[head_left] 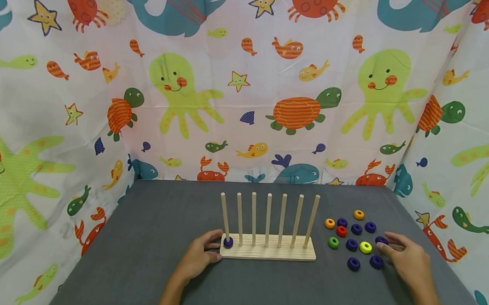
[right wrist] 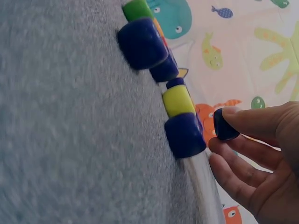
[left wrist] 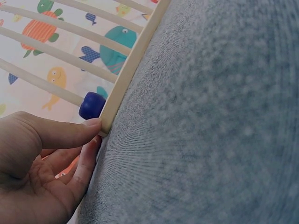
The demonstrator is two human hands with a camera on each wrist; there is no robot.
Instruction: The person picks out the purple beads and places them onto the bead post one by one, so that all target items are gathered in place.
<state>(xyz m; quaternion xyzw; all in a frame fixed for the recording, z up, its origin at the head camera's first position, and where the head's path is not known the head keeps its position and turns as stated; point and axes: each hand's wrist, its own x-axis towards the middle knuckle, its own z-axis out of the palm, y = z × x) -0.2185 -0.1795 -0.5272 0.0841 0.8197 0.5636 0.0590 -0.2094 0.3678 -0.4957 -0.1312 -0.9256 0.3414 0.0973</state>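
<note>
At the right edge of the loose rings, the dark-blue ring is clamped between thumb and finger of the right hand. Seven-peg wooden stand lies well left of that grip, long axis left-right; left hand, nearer, pinches its left end. Second blue ring sits on leftmost peg. No readable brands, labels, writing.

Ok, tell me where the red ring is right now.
In the head view, the red ring lies right of the pegged board, just in front of a blue ring, with the green ring in front and slightly left.
</note>
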